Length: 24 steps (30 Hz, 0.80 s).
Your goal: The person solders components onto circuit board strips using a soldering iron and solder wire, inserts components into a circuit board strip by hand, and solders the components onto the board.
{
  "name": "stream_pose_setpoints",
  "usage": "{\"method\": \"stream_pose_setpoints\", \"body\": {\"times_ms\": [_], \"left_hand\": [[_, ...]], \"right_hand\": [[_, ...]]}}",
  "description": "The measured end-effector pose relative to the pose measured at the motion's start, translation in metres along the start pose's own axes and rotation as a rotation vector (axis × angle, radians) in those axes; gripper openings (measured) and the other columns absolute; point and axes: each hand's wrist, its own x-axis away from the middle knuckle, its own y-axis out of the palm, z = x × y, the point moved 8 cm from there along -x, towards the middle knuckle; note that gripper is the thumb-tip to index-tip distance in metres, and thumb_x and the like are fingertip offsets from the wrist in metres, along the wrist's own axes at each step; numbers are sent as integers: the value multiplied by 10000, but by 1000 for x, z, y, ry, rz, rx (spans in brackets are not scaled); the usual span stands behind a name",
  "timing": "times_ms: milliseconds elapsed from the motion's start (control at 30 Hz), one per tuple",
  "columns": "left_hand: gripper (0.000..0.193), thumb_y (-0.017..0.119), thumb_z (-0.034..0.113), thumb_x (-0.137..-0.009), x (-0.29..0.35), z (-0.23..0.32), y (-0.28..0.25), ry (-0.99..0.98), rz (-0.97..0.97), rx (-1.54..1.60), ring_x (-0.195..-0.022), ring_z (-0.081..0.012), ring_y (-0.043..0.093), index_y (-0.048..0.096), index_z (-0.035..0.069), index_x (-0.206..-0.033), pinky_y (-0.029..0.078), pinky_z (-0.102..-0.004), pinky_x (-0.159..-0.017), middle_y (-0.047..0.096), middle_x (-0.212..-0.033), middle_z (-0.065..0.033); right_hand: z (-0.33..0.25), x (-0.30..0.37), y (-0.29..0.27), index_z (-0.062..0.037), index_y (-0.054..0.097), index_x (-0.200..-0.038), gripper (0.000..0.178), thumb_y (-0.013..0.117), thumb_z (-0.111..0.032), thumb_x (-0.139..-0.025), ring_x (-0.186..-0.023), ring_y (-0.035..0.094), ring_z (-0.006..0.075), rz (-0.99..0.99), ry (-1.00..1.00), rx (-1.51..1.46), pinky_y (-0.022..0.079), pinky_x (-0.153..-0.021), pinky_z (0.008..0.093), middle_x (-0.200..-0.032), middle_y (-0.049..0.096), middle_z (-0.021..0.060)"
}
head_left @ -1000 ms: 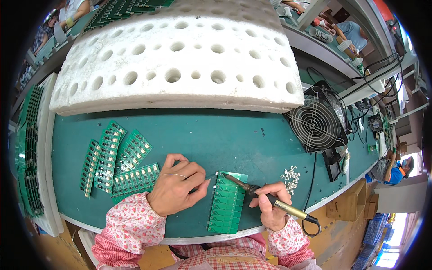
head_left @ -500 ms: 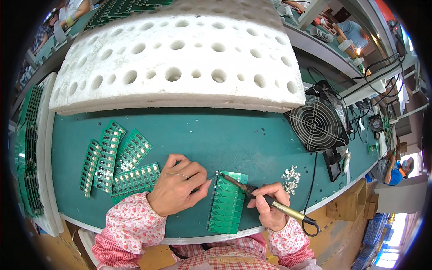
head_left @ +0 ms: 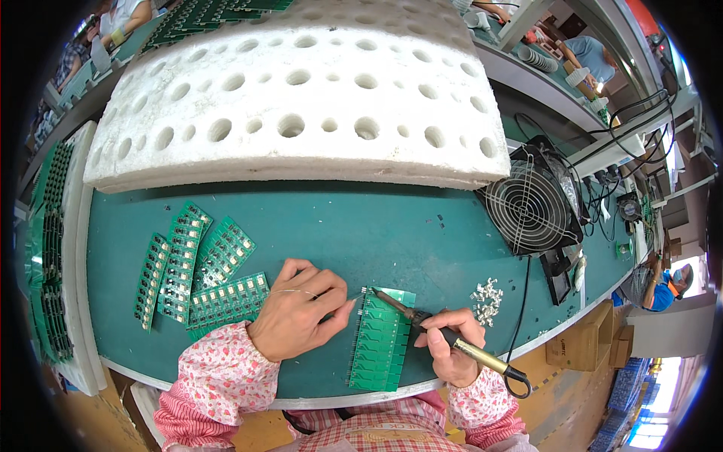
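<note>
Board (head_left: 385, 340): you're working near its upper-left corner | right hand (head_left: 453, 351) gripping soldering iron (head_left: 482, 356) | left hand (head_left: 297, 320) pinching thin wire (head_left: 297, 291) | done/remaining split: not showing clearly

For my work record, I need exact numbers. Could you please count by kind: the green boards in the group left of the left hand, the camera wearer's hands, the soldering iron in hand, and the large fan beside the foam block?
Green boards: 4
Left hand and right hand: 2
Soldering iron: 1
Large fan: 1
Total: 8
</note>
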Motion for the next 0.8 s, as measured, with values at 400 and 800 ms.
{"method": "stream_pose_setpoints", "body": {"times_ms": [400,800], "left_hand": [[139,684,62,-729,1,1,3,17,-19,-19,-721,-215,525,547,64,-711,383,-336,-728,559,-809,-19],[69,610,52,-795,2,-2,-1,-71,-13,69,-890,-244,598,630,53,-861,422,-359,-815,654,-924,-62]], "right_hand": [[-1,0,3,7,522,-885,126,584,-99,-863,-558,634,161,-55,-11,12,491,-508,253,-731,619,115],[-2,9,-4,5,537,-916,119,578,-96,-870,-589,629,158,49,18,10,490,-553,255,-720,612,105]]}}
